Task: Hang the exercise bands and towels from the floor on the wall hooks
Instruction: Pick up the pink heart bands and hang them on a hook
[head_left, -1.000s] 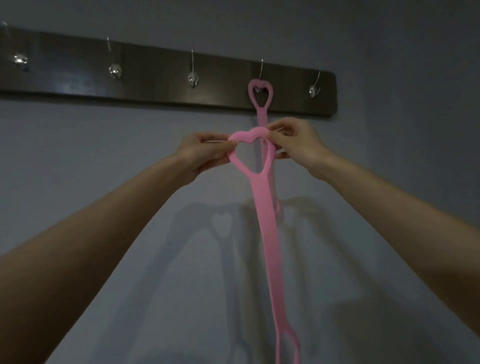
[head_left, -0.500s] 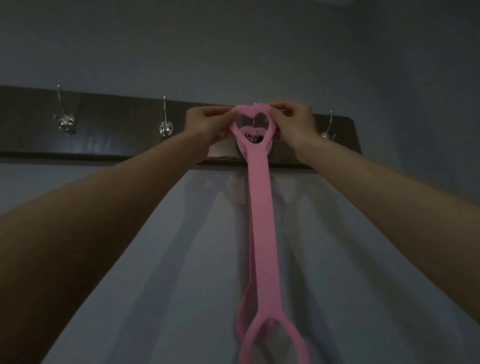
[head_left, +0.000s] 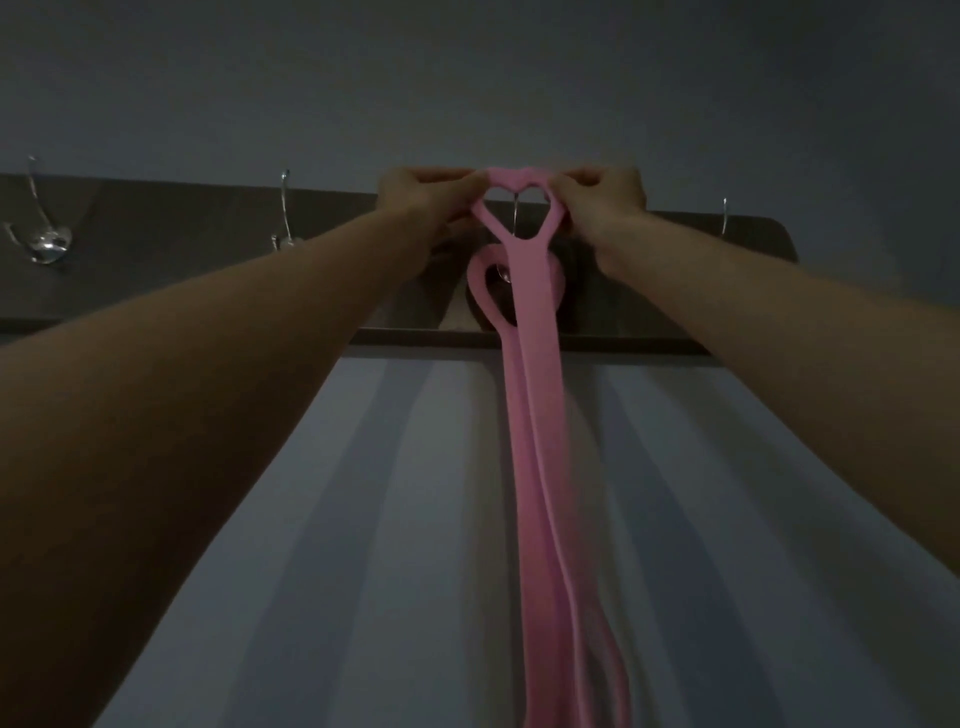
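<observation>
A pink exercise band (head_left: 535, 415) hangs down the grey wall from a metal hook (head_left: 514, 218) on a dark wooden rack (head_left: 182, 260). Its lower heart-shaped loop (head_left: 480, 288) sits on the hook's knob. I hold the band's other heart-shaped end (head_left: 519, 179) stretched at the tip of the same hook. My left hand (head_left: 421, 195) pinches the loop's left lobe. My right hand (head_left: 605, 195) pinches its right lobe. The hook's wire shows through the held loop.
Bare metal hooks stand on the rack: one at the far left (head_left: 44, 244), one (head_left: 284, 228) left of my hands, one (head_left: 724, 218) at the right end. Below the rack is plain wall (head_left: 395, 519) with arm shadows.
Both hands have lifted the heart-shaped end from chest height up to the hook's tip. The view has tilted upward and drawn closer to the rack.
</observation>
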